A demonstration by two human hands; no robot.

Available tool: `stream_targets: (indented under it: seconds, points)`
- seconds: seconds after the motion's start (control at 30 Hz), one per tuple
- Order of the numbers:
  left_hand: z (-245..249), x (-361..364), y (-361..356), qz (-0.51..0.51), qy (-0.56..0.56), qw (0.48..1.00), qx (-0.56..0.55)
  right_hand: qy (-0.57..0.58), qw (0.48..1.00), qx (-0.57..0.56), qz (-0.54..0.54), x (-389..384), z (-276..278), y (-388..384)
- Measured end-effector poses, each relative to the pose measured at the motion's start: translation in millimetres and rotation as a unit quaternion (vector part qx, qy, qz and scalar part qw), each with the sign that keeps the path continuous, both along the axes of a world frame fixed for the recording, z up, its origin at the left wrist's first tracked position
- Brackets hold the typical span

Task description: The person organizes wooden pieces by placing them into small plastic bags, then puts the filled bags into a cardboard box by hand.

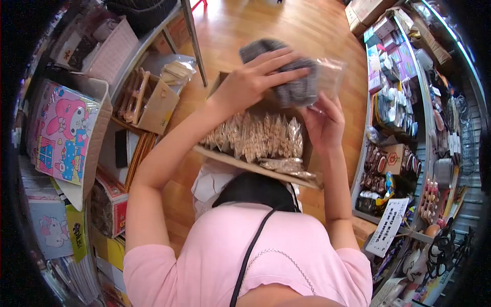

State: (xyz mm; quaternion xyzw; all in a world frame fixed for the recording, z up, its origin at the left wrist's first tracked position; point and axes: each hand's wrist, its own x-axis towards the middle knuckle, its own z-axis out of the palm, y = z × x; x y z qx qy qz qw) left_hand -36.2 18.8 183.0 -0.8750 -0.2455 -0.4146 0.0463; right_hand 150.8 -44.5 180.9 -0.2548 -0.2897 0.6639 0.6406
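Note:
My left hand [261, 74] is closed over a bunched dark grey cloth [296, 87], fingers laid across its top. Beside it, my right hand [326, 122] pinches a clear plastic packet [330, 77] by its lower edge, and the cloth touches or overlaps that packet. What the packet contains is hard to make out. Below both hands stands an open cardboard box [245, 162], close to my lap. Rows of small clear bags [255, 135] with light-brown pieces inside fill it, and a few more bags [284, 166] lie flat near its front edge.
Shelves [365, 128] crowded with packaged goods run along the right. On the left are a carton [158, 107] of wooden items, a pink basket [112, 53] and colourful cartoon-printed packs [66, 130]. A metal table leg [194, 43] rises at upper left above the wooden floor [317, 25].

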Motion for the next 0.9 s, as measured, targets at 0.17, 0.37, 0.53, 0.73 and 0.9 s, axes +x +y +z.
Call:
stream_targets:
  seconds: [0.17,0.37,0.53,0.73,0.9]
  points:
    - [0,-63,20,0.067,-0.052,0.992,-0.097,0.004,0.999,-0.03,-0.028,5,7,5]
    - [43,2,-9,-0.1,0.017,0.994,-0.041,-0.051,0.996,-0.015,0.07,-9,-9,3]
    - [22,14,-20,-0.075,0.065,0.994,-0.05,-0.088,0.993,-0.073,0.025,-6,-19,2]
    - [26,-1,-22,-0.069,0.063,0.995,-0.041,0.056,0.997,-0.042,0.018,5,-30,5]
    - [11,-39,-29,-0.098,0.091,0.988,-0.076,-0.001,0.998,-0.022,0.053,10,-8,5]
